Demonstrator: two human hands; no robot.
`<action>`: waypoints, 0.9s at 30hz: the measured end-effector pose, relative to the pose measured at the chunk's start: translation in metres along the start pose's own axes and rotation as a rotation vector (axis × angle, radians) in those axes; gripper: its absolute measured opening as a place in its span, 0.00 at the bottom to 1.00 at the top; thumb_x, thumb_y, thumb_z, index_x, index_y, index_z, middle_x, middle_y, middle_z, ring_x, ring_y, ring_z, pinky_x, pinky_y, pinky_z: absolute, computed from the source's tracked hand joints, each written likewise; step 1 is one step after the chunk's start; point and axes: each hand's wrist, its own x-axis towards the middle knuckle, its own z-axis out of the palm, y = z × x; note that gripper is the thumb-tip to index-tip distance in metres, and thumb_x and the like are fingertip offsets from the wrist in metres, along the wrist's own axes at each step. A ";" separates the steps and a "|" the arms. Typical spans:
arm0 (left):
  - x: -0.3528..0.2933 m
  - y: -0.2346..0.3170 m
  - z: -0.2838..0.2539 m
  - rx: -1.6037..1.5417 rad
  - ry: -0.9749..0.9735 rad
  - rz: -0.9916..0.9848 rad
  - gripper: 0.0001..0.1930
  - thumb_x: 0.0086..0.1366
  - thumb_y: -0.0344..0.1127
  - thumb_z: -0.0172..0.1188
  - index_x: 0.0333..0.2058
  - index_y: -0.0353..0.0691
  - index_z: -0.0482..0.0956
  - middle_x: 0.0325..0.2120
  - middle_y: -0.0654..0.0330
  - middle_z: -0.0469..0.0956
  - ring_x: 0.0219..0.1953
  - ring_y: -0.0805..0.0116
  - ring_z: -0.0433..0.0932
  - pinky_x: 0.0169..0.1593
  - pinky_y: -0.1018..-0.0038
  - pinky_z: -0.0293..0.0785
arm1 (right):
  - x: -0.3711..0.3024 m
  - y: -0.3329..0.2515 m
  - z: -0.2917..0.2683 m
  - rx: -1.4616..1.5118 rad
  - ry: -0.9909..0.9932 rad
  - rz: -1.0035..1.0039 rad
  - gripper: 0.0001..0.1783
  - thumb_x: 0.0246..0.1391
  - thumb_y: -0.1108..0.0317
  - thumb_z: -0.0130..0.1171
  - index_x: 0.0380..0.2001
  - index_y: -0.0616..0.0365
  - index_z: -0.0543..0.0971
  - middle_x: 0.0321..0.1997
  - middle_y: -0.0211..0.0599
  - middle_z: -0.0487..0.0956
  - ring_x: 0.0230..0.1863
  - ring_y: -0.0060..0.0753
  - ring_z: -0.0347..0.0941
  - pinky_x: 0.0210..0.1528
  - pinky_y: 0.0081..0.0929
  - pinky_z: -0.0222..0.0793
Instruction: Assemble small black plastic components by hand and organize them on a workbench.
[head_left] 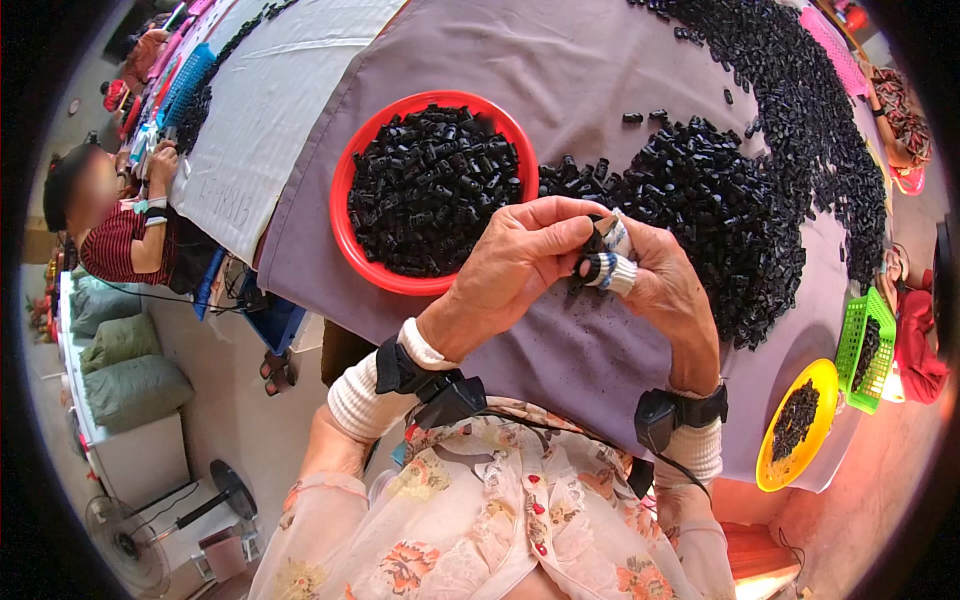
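My left hand and my right hand meet over the table, just right of the red basin. The left fingers are closed in a pinch on a small black plastic part, mostly hidden by the fingertips. Closed against the same spot, my right hand has white finger covers with blue stripes. A thin, pale, pointed piece shows by its thumb; whether it is a blade cannot be made out. Many similar black parts fill the basin. A large heap of black parts lies just beyond my right hand.
The grey tablecloth carries more black parts along the far right. A yellow bowl and a green basket, both holding black parts, are at right. Other people sit at both sides. A fan stands lower left.
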 end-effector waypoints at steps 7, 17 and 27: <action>0.003 -0.002 0.001 0.091 0.057 0.026 0.11 0.62 0.30 0.50 0.42 0.31 0.72 0.35 0.57 0.76 0.35 0.72 0.76 0.40 0.76 0.74 | 0.003 -0.004 0.002 -0.096 0.008 -0.063 0.12 0.45 0.66 0.60 0.33 0.60 0.74 0.20 0.24 0.70 0.22 0.15 0.61 0.25 0.19 0.61; 0.003 -0.005 -0.001 -0.172 -0.066 -0.001 0.12 0.63 0.31 0.48 0.44 0.33 0.70 0.33 0.58 0.75 0.34 0.72 0.76 0.40 0.74 0.73 | 0.001 -0.009 0.003 0.172 0.183 0.023 0.13 0.39 0.67 0.66 0.27 0.56 0.73 0.16 0.20 0.70 0.11 0.08 0.59 0.10 0.10 0.50; 0.000 0.000 0.003 0.007 0.065 0.040 0.10 0.60 0.28 0.53 0.40 0.33 0.72 0.30 0.59 0.76 0.33 0.72 0.75 0.42 0.75 0.72 | -0.001 -0.010 0.004 0.142 0.183 0.029 0.18 0.37 0.72 0.65 0.35 0.59 0.74 0.25 0.18 0.70 0.26 0.10 0.62 0.29 0.13 0.61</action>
